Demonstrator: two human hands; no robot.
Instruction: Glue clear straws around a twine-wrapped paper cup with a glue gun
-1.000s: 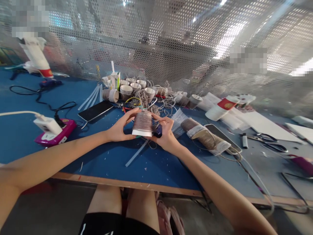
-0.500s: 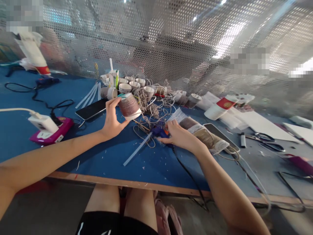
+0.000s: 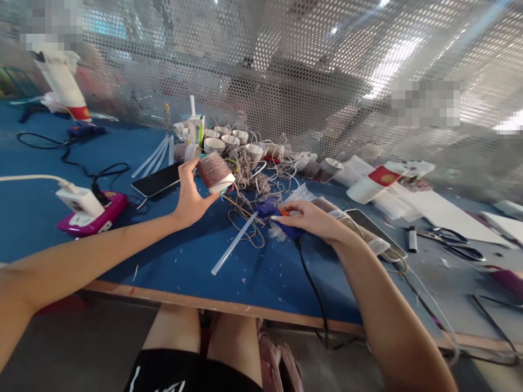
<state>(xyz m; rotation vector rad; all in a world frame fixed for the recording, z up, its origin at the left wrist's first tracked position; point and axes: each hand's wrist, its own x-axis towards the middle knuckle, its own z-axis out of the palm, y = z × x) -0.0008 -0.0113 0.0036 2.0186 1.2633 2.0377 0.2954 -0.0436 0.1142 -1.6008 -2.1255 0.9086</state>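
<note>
The left hand [image 3: 188,197] grips a twine-wrapped paper cup [image 3: 214,172], lifted above the blue table [image 3: 183,261], tilted with its white rim pointing right and near. The right hand [image 3: 307,219] is closed around a blue glue gun [image 3: 274,216]; its glue stick [image 3: 235,246] slants toward the near left.

counter [image 3: 49,163]: blue | wrapped cup [image 3: 214,171]: brown twine, white rim | glue gun [image 3: 273,215]: blue, orange trigger | power strip [image 3: 96,215]: magenta
</note>
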